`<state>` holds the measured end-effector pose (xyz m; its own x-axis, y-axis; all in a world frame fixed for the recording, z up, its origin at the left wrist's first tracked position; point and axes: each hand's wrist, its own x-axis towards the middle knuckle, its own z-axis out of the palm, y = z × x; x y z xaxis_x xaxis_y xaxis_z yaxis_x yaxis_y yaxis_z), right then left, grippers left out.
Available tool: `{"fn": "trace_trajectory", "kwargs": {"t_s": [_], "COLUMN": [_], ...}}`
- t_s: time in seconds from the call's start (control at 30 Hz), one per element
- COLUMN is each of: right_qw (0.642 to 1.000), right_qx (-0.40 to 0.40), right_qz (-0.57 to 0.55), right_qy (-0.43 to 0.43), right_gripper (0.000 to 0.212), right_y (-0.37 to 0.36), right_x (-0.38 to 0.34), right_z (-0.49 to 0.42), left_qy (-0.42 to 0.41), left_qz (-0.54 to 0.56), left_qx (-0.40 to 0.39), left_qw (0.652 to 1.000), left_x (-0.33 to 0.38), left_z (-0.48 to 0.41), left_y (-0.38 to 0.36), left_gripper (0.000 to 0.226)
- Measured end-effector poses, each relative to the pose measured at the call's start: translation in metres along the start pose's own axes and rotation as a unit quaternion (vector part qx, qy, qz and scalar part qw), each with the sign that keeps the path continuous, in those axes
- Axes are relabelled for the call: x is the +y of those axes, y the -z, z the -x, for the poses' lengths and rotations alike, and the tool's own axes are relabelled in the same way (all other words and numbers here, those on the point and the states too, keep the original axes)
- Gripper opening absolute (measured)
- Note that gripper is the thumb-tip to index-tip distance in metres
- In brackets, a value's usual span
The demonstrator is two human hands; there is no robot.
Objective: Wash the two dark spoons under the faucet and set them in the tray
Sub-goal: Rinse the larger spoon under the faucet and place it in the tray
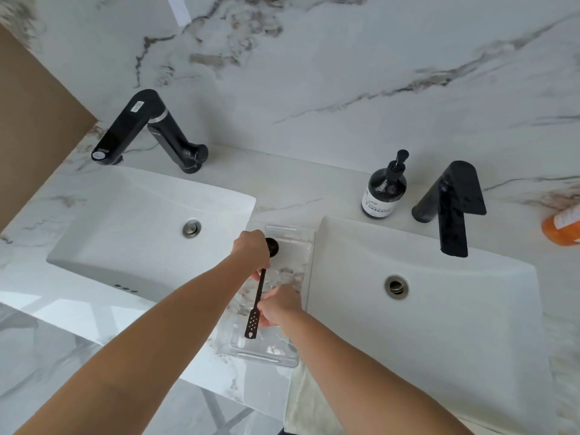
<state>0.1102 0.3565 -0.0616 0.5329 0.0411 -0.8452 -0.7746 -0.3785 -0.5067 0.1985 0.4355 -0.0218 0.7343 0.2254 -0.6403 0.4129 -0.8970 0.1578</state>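
Observation:
A dark spoon (257, 296) with a round bowl and a long handle, perforated at its end, lies lengthwise over the clear plastic tray (284, 356) on the counter between the two sinks. My left hand (251, 251) is closed on the spoon's neck just below the bowl, at the tray's far end. Further down, my right hand (279, 307) is curled with its fingertips pinching the middle of the handle. I see only one spoon; my hands may hide a second one. The left faucet (147, 130) and the right faucet (452, 205) are black, and no water is running.
A white basin (131, 215) lies to the left of the tray and another basin (439, 309) to the right. A dark soap pump bottle (384, 191) stands behind the tray. An orange bottle (563, 227) sits at the far right. A pale cloth (309, 403) hangs below the tray.

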Motion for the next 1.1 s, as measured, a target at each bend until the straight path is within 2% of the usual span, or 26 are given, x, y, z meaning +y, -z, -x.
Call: {"fn": "trace_trajectory", "kwargs": {"t_s": [0.2,0.53,0.73,0.8,0.9,1.1], "right_qw": [1.0,0.999,0.999,0.995,0.993,0.986], "right_qx": [-0.007,0.001,-0.01,-0.01,-0.015,-0.01], "right_qz": [-0.013,0.031,0.038,0.071,0.068,0.032], "right_qy": [-0.002,-0.011,0.035,0.062,0.1,0.165], "right_gripper": [0.021,0.026,0.032,0.028,0.021,0.019], "right_y": [0.0,-0.01,-0.008,-0.003,0.014,0.108], "right_x": [0.004,0.007,0.001,-0.005,-0.009,0.015], "right_z": [-0.009,-0.023,-0.013,0.0,0.016,0.058], "left_qy": [0.006,0.01,0.005,0.0,-0.018,-0.114], "left_qz": [-0.013,-0.068,-0.078,-0.084,-0.101,-0.061], "left_qx": [-0.011,0.024,0.023,0.017,0.012,0.068], "left_qw": [1.0,0.997,0.997,0.996,0.995,0.989], "left_x": [-0.004,-0.003,0.0,0.004,0.013,0.04], "left_z": [-0.005,0.001,0.014,0.022,0.037,0.075], "left_y": [0.0,-0.006,-0.002,0.004,0.018,0.011], "left_gripper": [0.018,0.028,0.029,0.026,0.005,0.036]}}
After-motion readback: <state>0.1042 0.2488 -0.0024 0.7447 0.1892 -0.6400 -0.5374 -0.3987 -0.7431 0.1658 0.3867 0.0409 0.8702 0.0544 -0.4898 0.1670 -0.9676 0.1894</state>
